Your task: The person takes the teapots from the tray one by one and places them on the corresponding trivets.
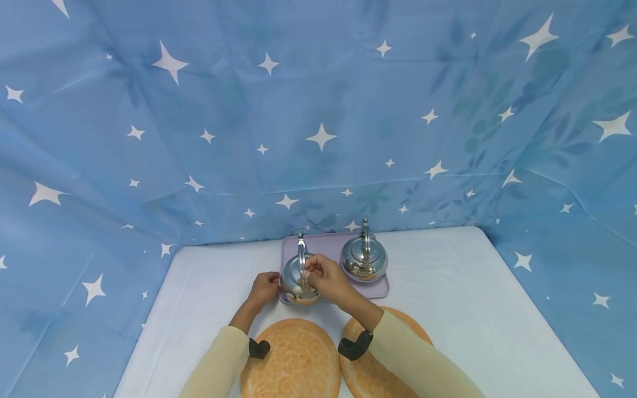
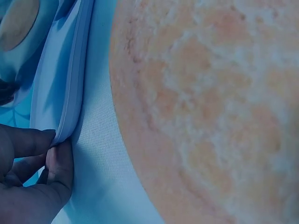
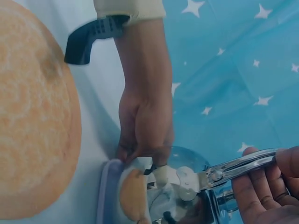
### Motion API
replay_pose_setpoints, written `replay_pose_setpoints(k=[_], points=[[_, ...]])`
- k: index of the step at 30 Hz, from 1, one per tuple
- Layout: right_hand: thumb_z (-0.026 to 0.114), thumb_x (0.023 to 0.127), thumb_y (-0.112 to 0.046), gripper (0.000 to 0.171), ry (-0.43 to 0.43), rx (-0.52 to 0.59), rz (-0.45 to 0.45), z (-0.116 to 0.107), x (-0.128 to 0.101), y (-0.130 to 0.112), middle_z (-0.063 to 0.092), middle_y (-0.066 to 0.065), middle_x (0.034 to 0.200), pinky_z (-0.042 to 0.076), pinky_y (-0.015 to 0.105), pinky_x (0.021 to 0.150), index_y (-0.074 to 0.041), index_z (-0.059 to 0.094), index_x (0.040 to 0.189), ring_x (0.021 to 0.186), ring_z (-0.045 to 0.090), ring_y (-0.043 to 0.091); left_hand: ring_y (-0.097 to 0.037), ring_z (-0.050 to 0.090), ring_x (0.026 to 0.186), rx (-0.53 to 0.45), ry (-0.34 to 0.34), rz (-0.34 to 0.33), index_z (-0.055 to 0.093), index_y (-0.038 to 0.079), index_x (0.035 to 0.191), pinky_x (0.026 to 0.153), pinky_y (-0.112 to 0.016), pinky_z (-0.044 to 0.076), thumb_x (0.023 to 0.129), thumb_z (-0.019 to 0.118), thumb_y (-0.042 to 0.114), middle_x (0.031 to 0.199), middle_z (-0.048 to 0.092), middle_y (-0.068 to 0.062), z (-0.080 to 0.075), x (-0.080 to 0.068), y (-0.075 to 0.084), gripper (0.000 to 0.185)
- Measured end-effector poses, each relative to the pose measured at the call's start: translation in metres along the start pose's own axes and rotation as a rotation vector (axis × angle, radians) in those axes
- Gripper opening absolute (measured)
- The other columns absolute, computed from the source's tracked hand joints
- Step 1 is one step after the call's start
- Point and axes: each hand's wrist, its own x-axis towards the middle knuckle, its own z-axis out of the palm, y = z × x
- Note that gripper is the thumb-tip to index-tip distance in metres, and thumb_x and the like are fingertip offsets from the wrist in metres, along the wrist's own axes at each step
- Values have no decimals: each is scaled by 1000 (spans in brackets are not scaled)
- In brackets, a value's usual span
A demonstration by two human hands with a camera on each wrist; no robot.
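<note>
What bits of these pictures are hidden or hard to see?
Inside the left kettle and right kettle: head view, hidden by their shiny metal.
Part of the right tan disc: head view, behind the right sleeve, cut off by the bottom edge.
Part of the left hand: left wrist view, cut off by the left edge.
Part of the right hand: right wrist view, cut off by the right edge.

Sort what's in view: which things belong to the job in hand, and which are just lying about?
In the job:
Left kettle, its handle held by the right fingers
Purple tray, its corner pinched by the left fingers
Right kettle, probably, as it stands on the tray

Apparently incidental:
Two round bread-patterned mats
White tablecloth
Starry blue backdrop
</note>
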Motion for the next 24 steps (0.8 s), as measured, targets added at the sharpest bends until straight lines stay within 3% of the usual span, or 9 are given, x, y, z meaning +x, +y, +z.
replay_pose_setpoints(k=[10, 24], points=[[57, 95, -3, 16, -87, 35, 16, 7, -36, -1, 58, 9, 95, 51, 28, 66, 6, 52, 107, 78, 56, 15, -28, 59, 97, -5, -1, -29, 56, -16, 123, 87, -39, 51, 80, 52, -6, 102, 64, -18, 0, 1, 0, 44], [56, 95, -2, 14, -193, 97, 60, 21, -83, 0, 59, 7, 95, 53, 27, 69, 5, 53, 107, 83, 63, 18, -24, 59, 92, -31, -23, -51, 56, -13, 124, 79, -33, 54, 80, 59, -4, 100, 64, -14, -1, 2, -1, 46]])
